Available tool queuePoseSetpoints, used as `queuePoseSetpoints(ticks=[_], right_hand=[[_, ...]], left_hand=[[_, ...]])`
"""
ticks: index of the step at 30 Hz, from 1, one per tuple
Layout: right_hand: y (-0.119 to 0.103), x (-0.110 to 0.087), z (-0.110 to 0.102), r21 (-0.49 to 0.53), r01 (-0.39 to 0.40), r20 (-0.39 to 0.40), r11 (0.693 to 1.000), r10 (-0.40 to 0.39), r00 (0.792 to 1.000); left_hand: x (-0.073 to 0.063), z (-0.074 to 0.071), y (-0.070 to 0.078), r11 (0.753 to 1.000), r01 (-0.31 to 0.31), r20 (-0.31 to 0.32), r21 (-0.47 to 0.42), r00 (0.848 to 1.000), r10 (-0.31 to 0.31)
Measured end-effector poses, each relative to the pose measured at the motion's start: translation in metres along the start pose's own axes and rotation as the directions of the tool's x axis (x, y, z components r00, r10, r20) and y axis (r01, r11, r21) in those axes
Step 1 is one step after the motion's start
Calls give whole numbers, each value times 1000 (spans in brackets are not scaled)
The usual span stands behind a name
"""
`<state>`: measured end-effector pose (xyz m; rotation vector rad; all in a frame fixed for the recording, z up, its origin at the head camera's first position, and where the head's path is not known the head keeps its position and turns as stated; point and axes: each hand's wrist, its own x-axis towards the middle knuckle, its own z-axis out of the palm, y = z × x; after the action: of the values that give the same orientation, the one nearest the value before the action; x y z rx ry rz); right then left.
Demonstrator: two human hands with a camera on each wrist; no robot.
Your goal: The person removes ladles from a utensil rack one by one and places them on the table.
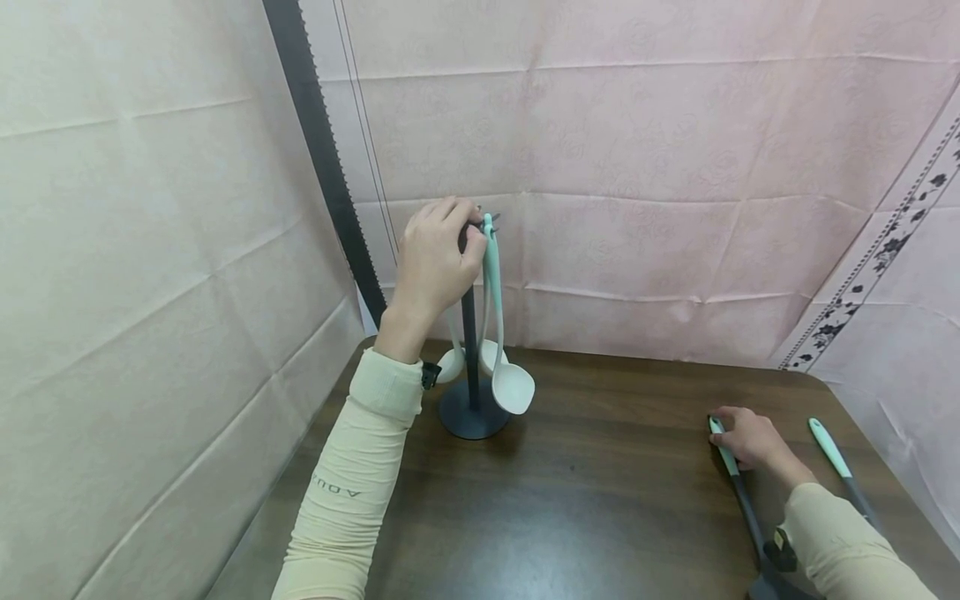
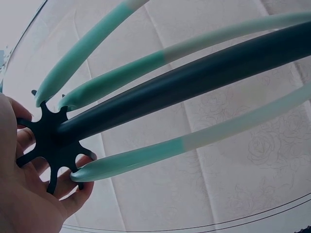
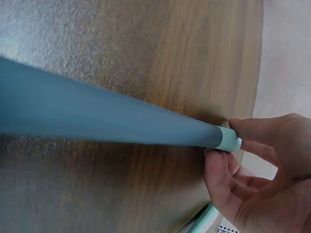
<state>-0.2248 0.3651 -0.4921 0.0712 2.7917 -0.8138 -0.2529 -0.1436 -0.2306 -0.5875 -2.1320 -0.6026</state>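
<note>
My left hand [image 1: 435, 258] grips the top of a black utensil stand [image 1: 471, 333], fingers curled behind its hooked crown [image 2: 46, 138]. Three utensils with mint handles hang from the hooks. Nearest is a white ladle [image 1: 513, 388]; behind the pole are two more pale heads, partly hidden. At the right of the table, my right hand [image 1: 757, 446] pinches the mint handle end of a dark grey kitchen utensil [image 1: 745, 504] between thumb and fingers. In the right wrist view its grey shaft [image 3: 112, 116] runs to the left. The utensil's head is partly cut off by the head view's lower edge.
Another dark utensil with a mint handle [image 1: 828, 446] lies right of my right hand, partly behind the sleeve. The brown wooden table [image 1: 600, 500] meets pale cloth [image 1: 637, 167] hung at the back and both sides. The stand's round base [image 1: 456, 423] sits near the back edge.
</note>
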Motion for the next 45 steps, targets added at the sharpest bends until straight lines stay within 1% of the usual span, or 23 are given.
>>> queuePoseSetpoints(ticks=[5,21,29,35,39,42,45], right_hand=[[0,0,-1,-4,2,-3,1000,-2,1000],[0,1,0,2,-2,-6,1000,2,1000],[0,2,0,-3,-13,1,1000,13,1000],[0,2,0,0,-11,-4,1000,11,1000],[0,2,0,-2,-9,-3,1000,9,1000],[0,1,0,-2,-2,-4,1000,2,1000],[0,1,0,1,0,-5,1000,0,1000]], left_hand=[[1,0,1,1000,-3,-4,-13,1000,3],[0,-1,2,1000,-1,-20,-10,1000,1],[1,-3,3,1000,24,-9,-9,1000,-25],[3,-5,10,998,45,-10,34,999,-44],[1,-8,19,995,86,12,60,996,-86],[-1,-9,25,990,97,23,97,995,-100],[-5,-10,31,982,106,32,156,993,-112]])
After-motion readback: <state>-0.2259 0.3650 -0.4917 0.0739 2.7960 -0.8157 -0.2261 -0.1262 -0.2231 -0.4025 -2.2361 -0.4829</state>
